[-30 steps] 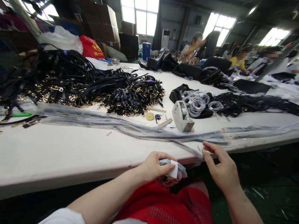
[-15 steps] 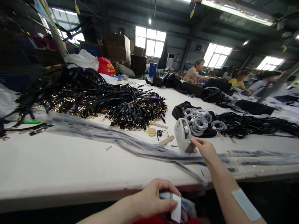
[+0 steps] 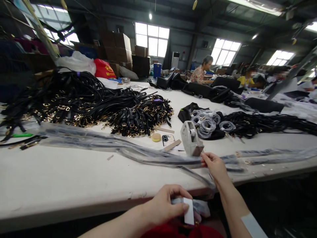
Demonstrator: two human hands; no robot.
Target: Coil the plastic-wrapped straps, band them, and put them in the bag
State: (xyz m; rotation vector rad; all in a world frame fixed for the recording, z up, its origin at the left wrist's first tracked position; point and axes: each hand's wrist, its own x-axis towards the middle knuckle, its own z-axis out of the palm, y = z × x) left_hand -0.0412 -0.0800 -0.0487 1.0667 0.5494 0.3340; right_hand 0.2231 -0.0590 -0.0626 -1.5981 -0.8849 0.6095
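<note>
Low at the table's front edge, my left hand [image 3: 170,206] is closed around a bundled strap in clear plastic [image 3: 201,207]. Its thumb presses a small white card [image 3: 189,211] against the bundle. My right hand [image 3: 215,167] pinches at the front lip of a pale tape dispenser [image 3: 188,140], at the tape's end; the clear strip itself hardly shows between the fingertips. The dispenser stands on the white table [image 3: 74,178]. Just behind it lie several coiled straps in clear plastic [image 3: 207,127].
Long plastic-sleeved straps [image 3: 138,150] stretch across the table in front of the dispenser. Heaped black straps with gold buckles [image 3: 133,120] cover the left side. A phone [image 3: 168,140] and yellow tape roll [image 3: 156,137] lie mid-table. A co-worker [image 3: 201,71] sits across, beyond black bags [image 3: 200,91].
My right hand has moved slightly down beside the dispenser's lip, and the dispenser's front now sits a little differently. My left hand keeps its hold on the bundle and card. The view has shifted slightly.
</note>
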